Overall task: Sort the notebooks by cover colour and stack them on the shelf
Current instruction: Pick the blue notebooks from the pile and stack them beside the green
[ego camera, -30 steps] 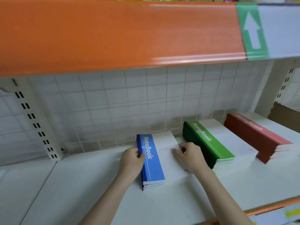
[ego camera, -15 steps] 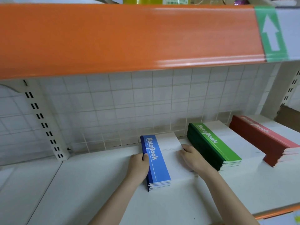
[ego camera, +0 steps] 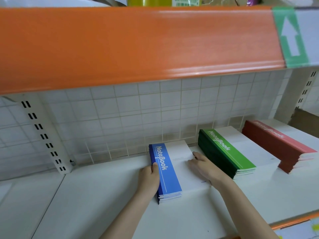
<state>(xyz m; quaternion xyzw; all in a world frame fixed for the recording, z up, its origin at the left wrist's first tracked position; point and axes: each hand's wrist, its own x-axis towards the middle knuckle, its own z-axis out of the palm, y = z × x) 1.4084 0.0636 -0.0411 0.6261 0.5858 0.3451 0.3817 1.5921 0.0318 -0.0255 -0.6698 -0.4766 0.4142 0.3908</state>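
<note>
The head view showed, nearest the person, the two bare forearms reaching in over the orange front lip of the white shelf. The left hand lay against the spine side of the blue notebook stack, its fingers curled along that edge and the thumb hooked over the top cover, so it held the stack's left side. The right hand rested on the white part of the top cover with fingers fairly straight, pressing rather than grasping. The blue stack sat on the shelf between the hands, its edges roughly flush, and it looked thinner than the others. Just beside it to the right stood the green notebook stack, and farther right, apart from it, the red notebook stack; both looked squared and untouched. Behind them ran the white tiled wall, and above hung the orange shelf edge. Judging from this, the sorting seemed largely done: three colours in three piles, with the blue one being straightened. Whether more notebooks waited out of view could not be told.
</note>
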